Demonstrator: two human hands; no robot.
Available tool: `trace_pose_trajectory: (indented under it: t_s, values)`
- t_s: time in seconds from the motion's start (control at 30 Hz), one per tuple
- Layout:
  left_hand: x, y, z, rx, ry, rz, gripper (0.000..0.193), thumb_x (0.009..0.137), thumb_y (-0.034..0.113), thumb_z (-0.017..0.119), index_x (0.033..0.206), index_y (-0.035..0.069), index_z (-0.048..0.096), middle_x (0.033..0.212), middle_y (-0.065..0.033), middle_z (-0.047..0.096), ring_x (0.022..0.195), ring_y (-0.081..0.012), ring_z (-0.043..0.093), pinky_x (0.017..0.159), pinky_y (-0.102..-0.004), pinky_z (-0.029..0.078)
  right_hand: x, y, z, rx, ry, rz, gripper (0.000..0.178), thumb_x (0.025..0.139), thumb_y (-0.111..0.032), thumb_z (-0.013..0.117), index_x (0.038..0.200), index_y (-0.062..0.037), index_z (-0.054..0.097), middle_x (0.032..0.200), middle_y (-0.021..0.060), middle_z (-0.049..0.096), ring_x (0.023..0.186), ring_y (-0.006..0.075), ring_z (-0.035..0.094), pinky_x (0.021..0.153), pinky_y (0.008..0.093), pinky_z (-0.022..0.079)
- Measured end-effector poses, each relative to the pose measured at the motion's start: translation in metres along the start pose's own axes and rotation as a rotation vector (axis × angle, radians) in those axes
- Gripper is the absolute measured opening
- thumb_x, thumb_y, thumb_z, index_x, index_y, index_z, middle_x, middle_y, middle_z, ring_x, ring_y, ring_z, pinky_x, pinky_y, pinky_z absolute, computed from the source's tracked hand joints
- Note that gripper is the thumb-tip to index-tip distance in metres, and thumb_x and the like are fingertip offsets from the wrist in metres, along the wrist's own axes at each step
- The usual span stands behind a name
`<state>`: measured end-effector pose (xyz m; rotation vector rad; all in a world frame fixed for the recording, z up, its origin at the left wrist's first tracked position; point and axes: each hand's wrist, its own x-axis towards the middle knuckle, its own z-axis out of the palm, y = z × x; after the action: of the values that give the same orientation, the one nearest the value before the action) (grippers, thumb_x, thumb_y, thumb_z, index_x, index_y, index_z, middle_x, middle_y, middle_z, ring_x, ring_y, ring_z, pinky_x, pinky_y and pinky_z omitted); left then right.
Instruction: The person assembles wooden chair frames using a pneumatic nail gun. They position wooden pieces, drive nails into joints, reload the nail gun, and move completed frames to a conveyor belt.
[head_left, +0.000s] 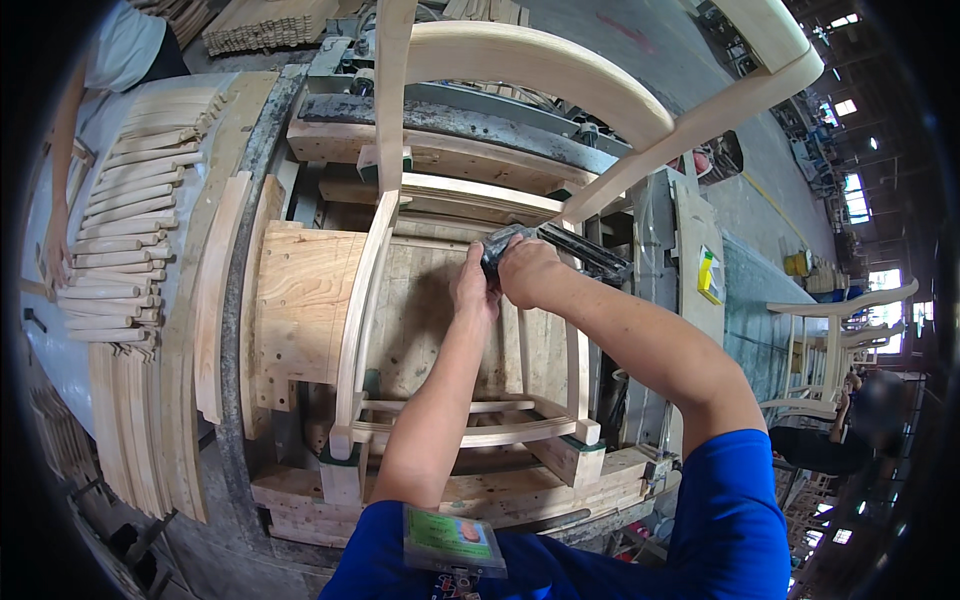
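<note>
A wooden chair frame lies in the clamp bench before me, its curved top rail toward the far side. Over the frame's inside, close to its far cross rail, I hold a black power tool that looks like a nail gun. My right hand is wrapped round its body. Against the tool's left side my left hand is closed as well. Both hands hide most of the tool's near part, and its tip cannot be made out.
Rows of turned wooden spindles and long strips lie on a table at left, where another person's hand reaches in. A yellow box sits on the right ledge. More chair frames and another person stand farther right.
</note>
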<state>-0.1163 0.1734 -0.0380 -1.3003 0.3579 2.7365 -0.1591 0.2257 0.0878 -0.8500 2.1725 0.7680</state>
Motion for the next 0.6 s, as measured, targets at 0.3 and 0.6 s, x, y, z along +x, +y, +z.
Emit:
trace_pose_trajectory:
  t_s: [0.3,0.6]
  values:
    - [-0.012,0.008,0.004,0.082,0.014,0.047,0.039,0.097,0.034,0.072,0.122,0.005,0.064,0.106,-0.0090,0.072,0.086,-0.0230,0.072,0.071,-0.0393,0.061,-0.016,-0.001,-0.011,0.038,0.022,0.029,0.059,0.096,-0.026,0.062,0.140,0.0123,0.055,0.151,0.0327,0.048,0.130,0.0402,0.059,0.105,0.0407,0.050]
    - [-0.013,-0.001,-0.015,0.000,-0.164,-0.058,0.027,0.098,0.038,0.069,0.114,0.017,0.067,0.098,-0.0009,0.072,0.081,-0.0160,0.069,0.066,-0.0359,0.058,-0.032,-0.001,-0.004,-0.132,0.072,-0.070,0.052,0.097,-0.018,0.058,0.131,0.0202,0.050,0.135,0.0352,0.053,0.119,0.0398,0.064,0.091,0.0425,0.058]
